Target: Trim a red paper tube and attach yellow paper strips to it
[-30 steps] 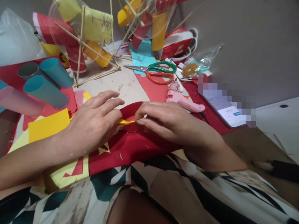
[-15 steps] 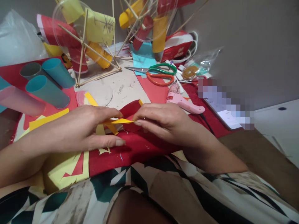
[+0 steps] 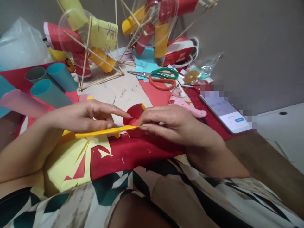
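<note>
A folded yellow paper strip (image 3: 106,130) runs nearly level in front of me. My right hand (image 3: 166,123) pinches its right end between thumb and fingertips. Along the strip's upper edge lies my left hand (image 3: 87,117), thumb and fingers bent close to it, with the index finger stretched toward a red paper tube (image 3: 135,131). The tube stands behind the strip, between my hands, with its open top toward me. Whether my left fingers grip the strip is hard to see. Yellow paper scraps (image 3: 64,164) lie below my left hand.
Stick frames with paper cups (image 3: 86,50) stand at the back. Blue tubes (image 3: 51,95) and a pink tube (image 3: 23,103) are at left. Scissors (image 3: 154,76), a pink glue gun (image 3: 187,107) and a phone (image 3: 225,110) lie behind and right of my right hand.
My left thumb has drawn in and its index finger has straightened toward the red tube. More of the yellow strip shows, extending left under the hand. The view has shifted slightly.
</note>
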Available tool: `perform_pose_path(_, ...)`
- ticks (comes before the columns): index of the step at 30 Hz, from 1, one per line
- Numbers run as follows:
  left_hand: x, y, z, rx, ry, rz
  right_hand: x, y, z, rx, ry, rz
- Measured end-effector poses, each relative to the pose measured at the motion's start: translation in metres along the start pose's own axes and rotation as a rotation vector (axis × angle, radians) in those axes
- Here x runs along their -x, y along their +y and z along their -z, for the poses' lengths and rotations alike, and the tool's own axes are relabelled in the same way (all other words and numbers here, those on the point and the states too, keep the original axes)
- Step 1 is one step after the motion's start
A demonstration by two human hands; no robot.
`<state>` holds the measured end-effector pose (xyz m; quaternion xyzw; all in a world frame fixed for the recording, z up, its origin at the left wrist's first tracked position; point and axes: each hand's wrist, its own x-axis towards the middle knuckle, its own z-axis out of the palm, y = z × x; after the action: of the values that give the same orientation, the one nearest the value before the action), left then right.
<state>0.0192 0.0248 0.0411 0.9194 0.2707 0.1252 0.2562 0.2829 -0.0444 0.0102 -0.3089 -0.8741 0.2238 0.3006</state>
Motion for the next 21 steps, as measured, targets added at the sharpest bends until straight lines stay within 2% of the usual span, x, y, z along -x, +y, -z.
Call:
perform_pose_path(8, -0.010, -0.001, -0.019, 0.003, -0.106, -0.187, -0.001, 0.002, -0.004, -0.007, 0.030, -0.017)
perform_pose_path(14, -0.007, -0.001, -0.027, -0.060, 0.009, -0.329, -0.001, 0.002, -0.004, 0.026, 0.033, 0.003)
perform_pose_path(17, -0.008, -0.005, -0.032, 0.056, 0.037, -0.273, -0.001, 0.002, -0.004, 0.034, 0.053, 0.010)
perform_pose_path(21, -0.009, -0.007, -0.039, 0.336, 0.047, -0.095, 0.000, 0.002, -0.005, 0.044, 0.105, -0.017)
